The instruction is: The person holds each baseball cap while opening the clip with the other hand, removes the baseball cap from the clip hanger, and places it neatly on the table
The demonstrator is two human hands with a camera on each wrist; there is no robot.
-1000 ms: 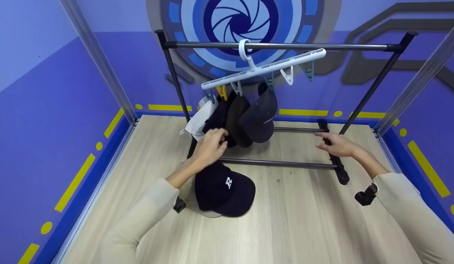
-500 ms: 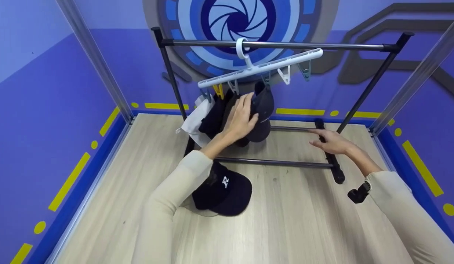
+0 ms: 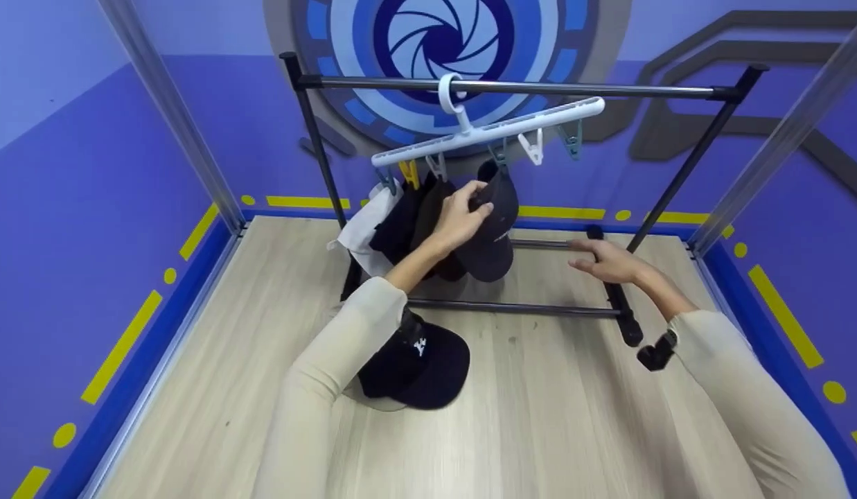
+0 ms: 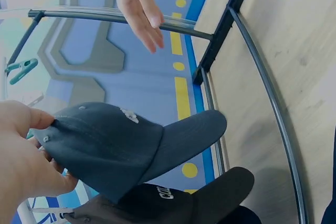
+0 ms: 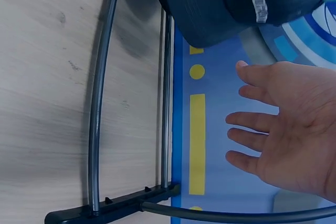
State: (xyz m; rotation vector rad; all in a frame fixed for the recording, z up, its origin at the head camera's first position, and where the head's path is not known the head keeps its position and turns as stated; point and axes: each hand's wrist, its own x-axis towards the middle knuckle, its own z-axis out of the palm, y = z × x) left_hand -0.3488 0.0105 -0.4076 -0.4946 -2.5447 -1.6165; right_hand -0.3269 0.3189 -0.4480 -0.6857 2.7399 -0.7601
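Note:
A dark grey baseball cap [image 3: 494, 229] hangs from a green clip [image 3: 498, 156] on the tilted white clip hanger [image 3: 483, 134]. My left hand [image 3: 459, 218] pinches this cap near its back edge, thumb on one side; in the left wrist view its brim points away from the hand [image 4: 23, 156]. Further left on the hanger hang a dark brown cap [image 3: 428, 215], a black cap [image 3: 393, 232] and a white cap [image 3: 364, 225], partly overlapping. Held out to the right, my right hand [image 3: 612, 263] has loosely straight fingers and touches no cap; its palm shows in the right wrist view.
The hanger hooks over the top bar [image 3: 587, 89] of a black metal rack. A white clip [image 3: 532, 147] and a green clip [image 3: 572, 141] hang without caps. On the wooden floor, a navy cap with a white letter [image 3: 435, 367] lies over a beige one [image 3: 376, 400], partly behind my left sleeve.
My left hand has moved up and right from the black and brown caps to the dark grey cap and now pinches it. My right hand has shifted slightly left.

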